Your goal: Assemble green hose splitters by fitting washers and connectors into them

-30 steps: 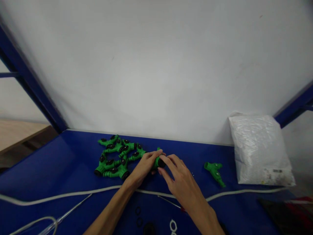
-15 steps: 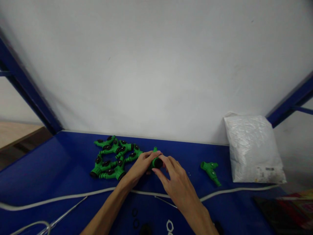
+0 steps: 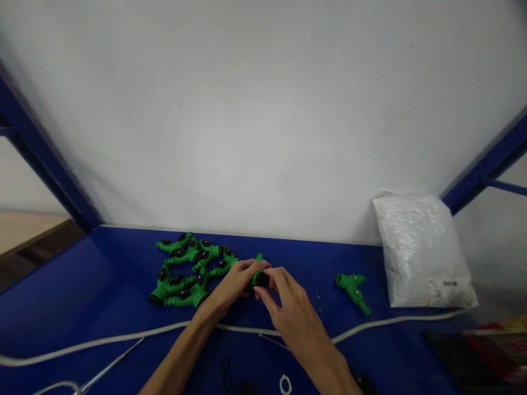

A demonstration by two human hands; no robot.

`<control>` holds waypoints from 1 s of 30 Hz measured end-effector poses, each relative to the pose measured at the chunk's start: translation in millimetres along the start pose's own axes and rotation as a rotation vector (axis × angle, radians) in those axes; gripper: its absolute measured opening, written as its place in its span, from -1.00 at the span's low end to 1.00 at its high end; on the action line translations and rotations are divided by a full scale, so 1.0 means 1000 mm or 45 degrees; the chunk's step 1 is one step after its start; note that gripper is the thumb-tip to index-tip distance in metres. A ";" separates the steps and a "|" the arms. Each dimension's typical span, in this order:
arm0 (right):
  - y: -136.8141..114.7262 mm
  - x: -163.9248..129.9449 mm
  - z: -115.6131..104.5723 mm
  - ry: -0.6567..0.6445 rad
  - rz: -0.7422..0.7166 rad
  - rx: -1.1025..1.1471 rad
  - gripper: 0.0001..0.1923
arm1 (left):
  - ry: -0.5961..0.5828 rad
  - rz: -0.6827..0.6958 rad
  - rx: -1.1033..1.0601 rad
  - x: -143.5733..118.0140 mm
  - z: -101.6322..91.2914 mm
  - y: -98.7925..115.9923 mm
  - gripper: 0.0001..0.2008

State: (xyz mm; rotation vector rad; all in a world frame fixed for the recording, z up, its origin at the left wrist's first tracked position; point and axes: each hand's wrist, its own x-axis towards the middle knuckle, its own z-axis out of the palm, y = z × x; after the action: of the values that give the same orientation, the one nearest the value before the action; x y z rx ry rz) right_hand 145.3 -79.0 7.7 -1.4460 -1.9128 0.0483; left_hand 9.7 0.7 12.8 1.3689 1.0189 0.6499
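Observation:
Between my two hands is a green hose splitter [image 3: 259, 257] with a black collar [image 3: 262, 278] facing me. My left hand [image 3: 237, 282] is wrapped round its green body from the left. With thumb and fingertips, my right hand [image 3: 287, 299] grips the black collar from the right. Part of the splitter is hidden behind my fingers. Several finished-looking green splitters with black knobs [image 3: 185, 293] lie in a cluster to the left of my left hand. Off to the right lies a lone green splitter body [image 3: 353, 291] without black parts.
A white cable [image 3: 370, 326] runs across the blue table [image 3: 119, 274]. Near the front edge are black rings [image 3: 225, 363] and a white ring [image 3: 285, 384]. A white plastic parcel [image 3: 424, 252] stands at the right against the white wall [image 3: 263, 137]. A thin metal rod [image 3: 111, 363] lies front left.
The camera view has shifted slightly. Both hands still hold the splitter at nearly the same spot, with the right hand's fingers a little closer round the black collar.

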 end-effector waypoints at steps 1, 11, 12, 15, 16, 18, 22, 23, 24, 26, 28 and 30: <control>0.000 -0.001 0.001 0.008 0.012 0.009 -0.90 | 0.003 -0.013 0.010 0.000 0.000 0.002 -0.56; 0.001 -0.001 0.000 -0.062 -0.091 -0.054 -0.59 | 0.024 -0.057 -0.051 -0.005 -0.007 -0.005 -0.55; 0.001 -0.001 0.000 -0.080 -0.102 -0.066 -0.59 | 0.029 -0.070 -0.060 -0.005 -0.008 -0.007 -0.55; 0.003 -0.002 0.003 -0.064 -0.108 -0.070 -0.64 | -0.009 -0.066 -0.067 -0.002 -0.007 -0.009 -0.56; 0.004 -0.002 0.004 -0.051 -0.107 -0.066 -0.66 | -0.028 -0.051 -0.056 -0.002 -0.007 -0.009 -0.56; 0.005 -0.003 0.007 -0.034 -0.096 -0.067 -0.70 | -0.045 -0.027 -0.031 -0.001 -0.005 -0.008 -0.55; 0.007 -0.006 0.010 -0.024 -0.062 -0.057 -0.72 | -0.063 -0.003 -0.010 0.000 -0.002 -0.004 -0.53; 0.007 -0.006 0.010 -0.017 -0.060 -0.048 -0.71 | -0.062 0.001 -0.013 0.000 -0.002 -0.004 -0.53; 0.006 -0.006 0.009 -0.008 -0.062 -0.042 -0.72 | -0.058 0.006 -0.017 0.000 -0.001 -0.004 -0.53; 0.005 -0.005 0.008 0.006 -0.071 -0.043 -0.75 | -0.039 0.016 -0.027 0.002 -0.001 -0.005 -0.52; 0.003 -0.004 0.006 0.022 -0.080 -0.058 -0.79 | -0.022 0.025 -0.036 0.003 0.000 -0.006 -0.52; 0.000 -0.003 0.004 0.051 -0.076 -0.068 -0.81 | -0.006 0.031 -0.036 0.004 0.000 -0.007 -0.51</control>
State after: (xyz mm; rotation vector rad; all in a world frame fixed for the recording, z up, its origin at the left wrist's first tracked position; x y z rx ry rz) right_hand 142.9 -79.9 3.1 -1.4131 -1.9370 -0.0596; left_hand 10.0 3.0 5.2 1.3593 0.9873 0.6763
